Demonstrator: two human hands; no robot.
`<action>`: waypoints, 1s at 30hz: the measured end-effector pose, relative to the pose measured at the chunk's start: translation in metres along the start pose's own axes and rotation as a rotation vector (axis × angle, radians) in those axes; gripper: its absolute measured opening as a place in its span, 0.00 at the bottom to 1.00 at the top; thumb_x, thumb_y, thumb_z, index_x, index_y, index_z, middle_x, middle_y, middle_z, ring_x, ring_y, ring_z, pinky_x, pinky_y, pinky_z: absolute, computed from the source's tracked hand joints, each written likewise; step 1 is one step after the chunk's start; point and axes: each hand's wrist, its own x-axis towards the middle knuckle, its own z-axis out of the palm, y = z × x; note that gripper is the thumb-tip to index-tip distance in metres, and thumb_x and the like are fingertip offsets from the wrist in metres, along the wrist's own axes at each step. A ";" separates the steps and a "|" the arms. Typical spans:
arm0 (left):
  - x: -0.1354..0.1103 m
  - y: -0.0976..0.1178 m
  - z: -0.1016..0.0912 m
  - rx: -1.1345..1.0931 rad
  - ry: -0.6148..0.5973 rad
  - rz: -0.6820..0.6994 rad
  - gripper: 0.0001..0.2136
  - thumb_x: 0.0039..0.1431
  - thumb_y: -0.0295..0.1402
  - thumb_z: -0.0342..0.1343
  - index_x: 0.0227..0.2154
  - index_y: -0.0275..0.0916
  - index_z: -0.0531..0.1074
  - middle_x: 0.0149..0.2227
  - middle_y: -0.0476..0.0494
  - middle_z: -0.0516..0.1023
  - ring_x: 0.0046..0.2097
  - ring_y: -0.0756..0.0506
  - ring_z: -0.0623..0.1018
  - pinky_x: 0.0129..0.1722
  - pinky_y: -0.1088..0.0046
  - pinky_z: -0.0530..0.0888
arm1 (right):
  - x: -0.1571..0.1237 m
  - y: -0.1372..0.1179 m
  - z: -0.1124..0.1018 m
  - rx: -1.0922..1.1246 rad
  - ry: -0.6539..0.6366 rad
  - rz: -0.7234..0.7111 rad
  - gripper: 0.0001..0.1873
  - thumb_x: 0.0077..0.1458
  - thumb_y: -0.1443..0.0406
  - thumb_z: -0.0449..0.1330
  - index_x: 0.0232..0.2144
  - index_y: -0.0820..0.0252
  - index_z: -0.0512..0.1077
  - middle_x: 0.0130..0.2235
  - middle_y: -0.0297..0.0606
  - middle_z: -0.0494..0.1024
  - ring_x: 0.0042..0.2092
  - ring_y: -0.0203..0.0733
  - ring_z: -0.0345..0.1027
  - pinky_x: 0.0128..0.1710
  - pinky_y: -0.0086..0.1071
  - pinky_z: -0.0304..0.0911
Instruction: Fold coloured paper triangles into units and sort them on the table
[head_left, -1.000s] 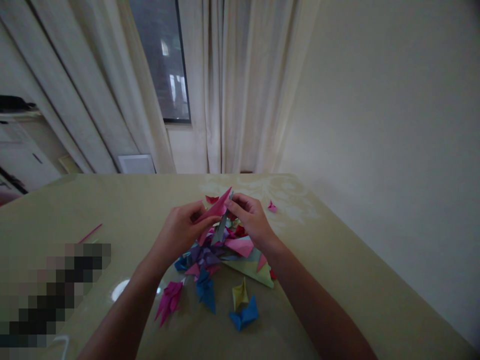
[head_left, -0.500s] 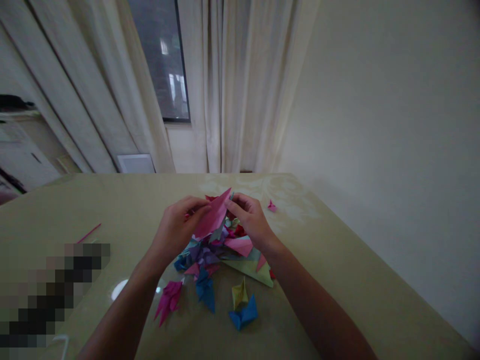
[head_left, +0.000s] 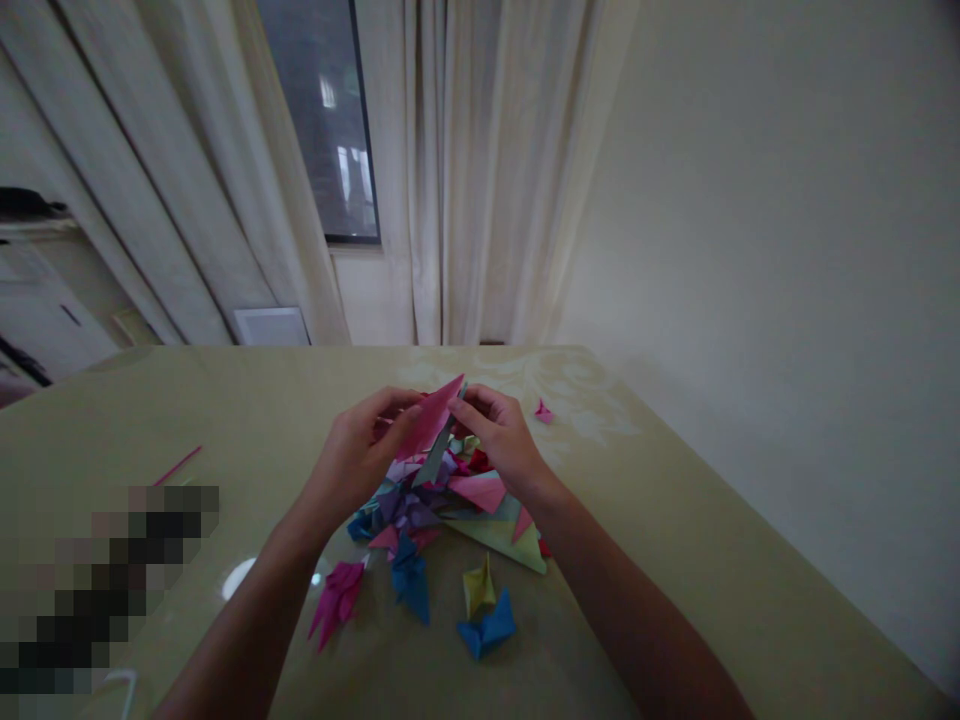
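Above a heap of folded paper pieces, both hands hold a pink folded paper (head_left: pixel 427 425). My left hand (head_left: pixel 367 435) pinches its left side between thumb and fingers. My right hand (head_left: pixel 499 430) grips it near the upper right tip. A grey-green paper piece (head_left: pixel 433 462) hangs along its right edge, close to my right fingers; whether it is joined to the pink paper I cannot tell. Beneath lies the origami heap (head_left: pixel 409 508) in purple, pink, blue and red, with a pale green folded paper (head_left: pixel 517 545) at its right side.
Nearer me lie a magenta origami figure (head_left: pixel 337 603), a blue one (head_left: pixel 409 580), a yellow one (head_left: pixel 478 588) and a blue boat-like one (head_left: pixel 489 630). A small pink piece (head_left: pixel 543 411) sits farther right. A thin pink stick (head_left: pixel 178 466) and a blurred-out dark object (head_left: pixel 112 590) are left.
The pink paper has tilted, showing a narrower face, and its lower edge has risen slightly. My left hand has turned a little with it; my right hand has hardly moved.
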 end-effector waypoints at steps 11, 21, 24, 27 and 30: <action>-0.001 0.008 0.002 0.008 -0.147 0.043 0.18 0.65 0.49 0.61 0.50 0.42 0.77 0.43 0.45 0.86 0.42 0.43 0.84 0.39 0.71 0.79 | 0.000 0.000 0.000 0.006 -0.001 0.003 0.16 0.55 0.51 0.71 0.34 0.58 0.80 0.31 0.34 0.80 0.32 0.38 0.73 0.35 0.30 0.70; -0.001 0.007 0.003 0.013 -0.160 0.047 0.16 0.67 0.46 0.58 0.51 0.41 0.77 0.41 0.45 0.85 0.41 0.44 0.83 0.38 0.73 0.79 | -0.002 -0.005 0.002 0.006 -0.008 0.008 0.16 0.55 0.51 0.70 0.35 0.57 0.81 0.33 0.33 0.81 0.31 0.36 0.71 0.34 0.29 0.70; 0.000 0.007 0.004 0.026 -0.149 0.069 0.16 0.69 0.44 0.56 0.51 0.40 0.77 0.40 0.45 0.85 0.41 0.44 0.83 0.39 0.73 0.79 | -0.002 -0.005 0.003 -0.007 -0.006 0.013 0.16 0.55 0.51 0.70 0.35 0.57 0.81 0.32 0.33 0.80 0.31 0.36 0.71 0.34 0.29 0.69; 0.001 0.005 0.004 0.065 -0.125 0.099 0.15 0.70 0.43 0.55 0.50 0.40 0.77 0.42 0.44 0.85 0.42 0.44 0.83 0.42 0.72 0.78 | -0.001 -0.004 0.002 -0.003 -0.005 0.008 0.16 0.55 0.51 0.70 0.35 0.58 0.80 0.33 0.34 0.80 0.32 0.37 0.72 0.35 0.30 0.69; 0.001 0.004 0.004 0.096 -0.113 0.119 0.16 0.71 0.42 0.54 0.52 0.41 0.77 0.45 0.42 0.85 0.45 0.43 0.83 0.46 0.70 0.78 | -0.002 -0.003 0.002 0.001 -0.001 0.011 0.17 0.54 0.51 0.71 0.35 0.57 0.80 0.33 0.34 0.80 0.32 0.37 0.72 0.35 0.30 0.70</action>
